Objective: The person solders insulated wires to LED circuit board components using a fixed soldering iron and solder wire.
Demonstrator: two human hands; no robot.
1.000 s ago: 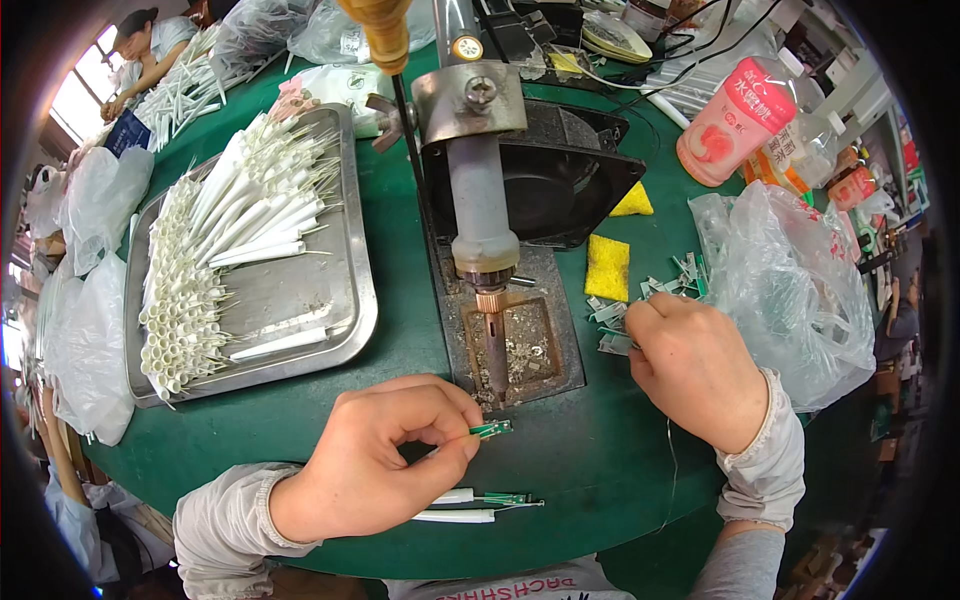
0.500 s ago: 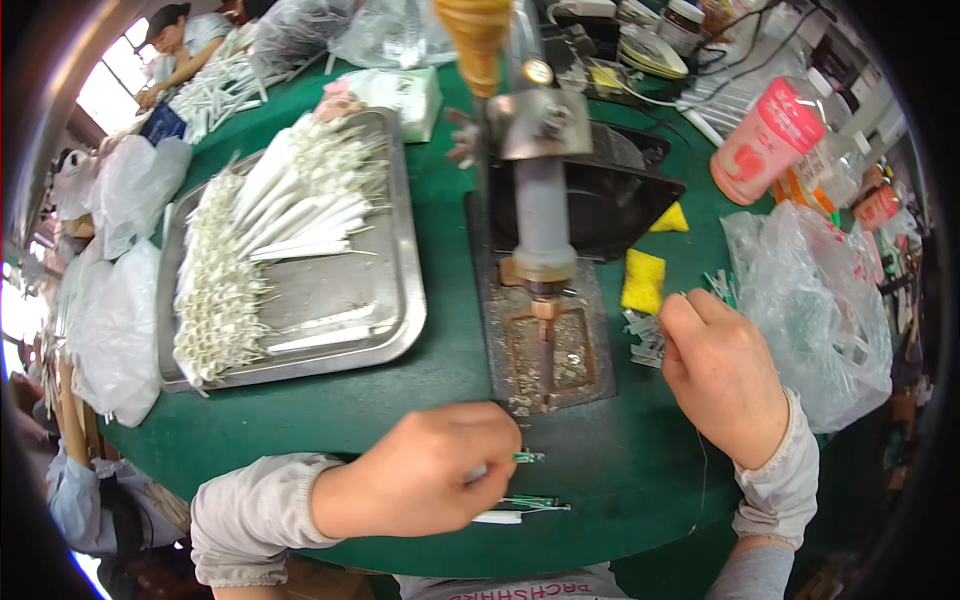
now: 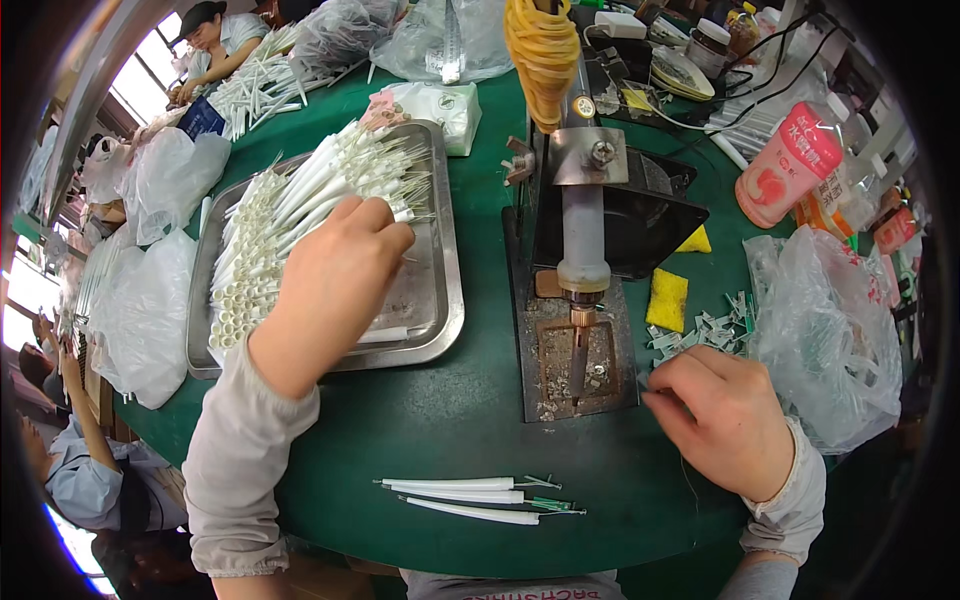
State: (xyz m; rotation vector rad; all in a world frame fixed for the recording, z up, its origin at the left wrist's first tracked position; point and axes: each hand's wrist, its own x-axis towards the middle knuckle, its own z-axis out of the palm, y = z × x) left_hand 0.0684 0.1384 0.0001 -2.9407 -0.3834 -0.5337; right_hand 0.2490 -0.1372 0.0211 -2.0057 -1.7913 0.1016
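Observation:
My left hand [image 3: 335, 285] is over the metal tray [image 3: 452, 335], its fingers curled and closed among white tubes with thin wire ends [image 3: 310, 190]. What the fingertips grip is hidden. Right of the soldering stand, my right hand [image 3: 720, 420] is closed in a pinch, with a small clear strip [image 3: 643, 381] at its fingertips. A thin wire [image 3: 688, 468] hangs below that hand. Between the hands, an upright soldering iron [image 3: 580, 340] points down over the stand's dirty plate [image 3: 613, 385]. Three white tubes [image 3: 455, 494] with small green boards at their right ends lie near the front edge.
Small clear strips [image 3: 708, 332] lie beside a yellow sponge [image 3: 667, 300]. A plastic bag [image 3: 825, 345] and a pink-labelled bottle [image 3: 790, 165] stand at the right. More bags [image 3: 150, 310] lie left of the tray. Another person [image 3: 215, 45] sits at the far left.
My left hand has gone from the front table edge up and left to the tray, leaving the tubes there in view. My right hand has come away from the loose strips, toward me.

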